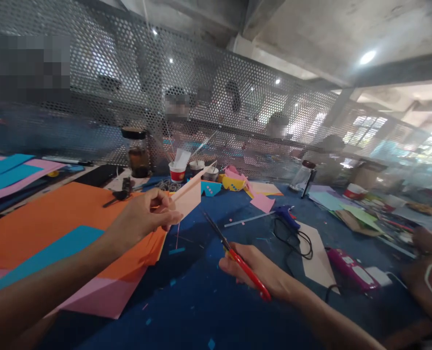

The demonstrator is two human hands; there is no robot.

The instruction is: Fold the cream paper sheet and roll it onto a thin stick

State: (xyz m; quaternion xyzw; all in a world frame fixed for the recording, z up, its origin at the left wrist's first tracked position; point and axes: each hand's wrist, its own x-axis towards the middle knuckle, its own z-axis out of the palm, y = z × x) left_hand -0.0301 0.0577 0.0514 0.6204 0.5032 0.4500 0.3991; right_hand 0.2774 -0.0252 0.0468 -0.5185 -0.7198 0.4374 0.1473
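Pinched between the fingers of my left hand (146,214) is a folded piece of pale peach paper (191,200), raised above the blue table (201,311). My right hand (254,270) is closed around red-handled scissors (247,272), whose dark blades point up and left toward the paper without touching it. The blades look closed or nearly so. Large orange sheets (62,209) lie under and beside my left forearm, with a blue sheet (80,243) on top and a pink sheet (102,296) at the front. Small paper scraps are scattered below the scissors.
Paper cups (177,173), a lidded jar (137,153) and blue and yellow paper pieces stand along a perforated metal screen (208,87). Right of my hands lie a blue glue gun (287,216) with its cable, a magenta power strip (352,270) and another person's arm (427,282).
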